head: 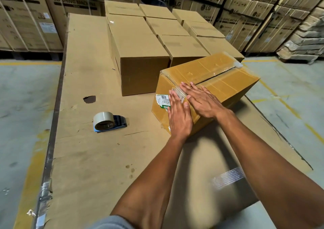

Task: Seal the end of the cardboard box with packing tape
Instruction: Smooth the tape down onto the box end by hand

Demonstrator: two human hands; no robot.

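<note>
A brown cardboard box lies on a cardboard-covered platform, its top seam covered by a strip of clear packing tape. My left hand lies flat on the box's near end face, over a green-and-white label. My right hand presses flat on the near top edge, where the tape folds over. Both palms are spread and hold nothing. A tape dispenser with a clear roll and a blue handle rests on the platform to the left, well apart from both hands.
Several closed cardboard boxes stand in rows behind the taped box. The platform has a metal left edge and a small hole. Stacks of large appliance cartons line the back, and concrete floor with yellow lines runs along both sides.
</note>
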